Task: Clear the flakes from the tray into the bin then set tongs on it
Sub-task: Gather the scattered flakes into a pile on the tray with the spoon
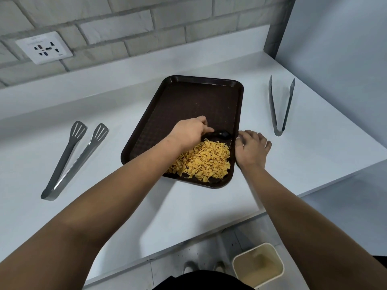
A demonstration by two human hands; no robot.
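A dark brown tray (194, 101) lies on the white counter. Yellow flakes (203, 161) are heaped in its near right corner. My left hand (191, 131) reaches over the tray and grips a black spoon (221, 134) just behind the heap. My right hand (250, 148) rests at the tray's right rim, its fingers curled on the edge. Slotted steel tongs (73, 158) lie on the counter to the left of the tray. Narrow steel tongs (280, 105) lie to the right. A cream bin (258, 264) stands on the floor below the counter's front edge.
A wall socket (44, 48) sits in the brick wall at the back left. A pale side wall (335, 49) closes the counter on the right. The white counter (146, 216) ends in a slanted front edge above a tiled floor.
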